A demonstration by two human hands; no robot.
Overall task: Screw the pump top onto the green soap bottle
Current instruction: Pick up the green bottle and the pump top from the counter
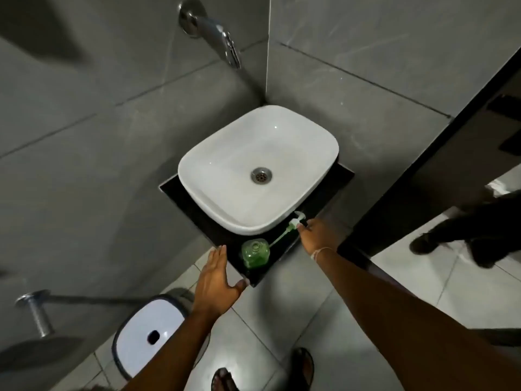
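The green soap bottle (256, 253) stands upright on the black counter (183, 196), close to its front corner, with its neck uncapped. The white pump top (297, 220) lies on the counter to the right of the bottle, its pale dip tube (279, 237) pointing back toward the bottle. My right hand (317, 235) is at the pump head, fingertips touching it; whether they grip it I cannot tell. My left hand (217, 276) hovers open at the counter's front left edge, just left of the bottle, holding nothing.
A white basin (197, 165) fills most of the counter. A chrome tap (217, 32) juts from the grey tiled wall above. A white lidded bin (149, 328) stands on the floor below left. A mirror (465, 221) at right reflects a person's legs.
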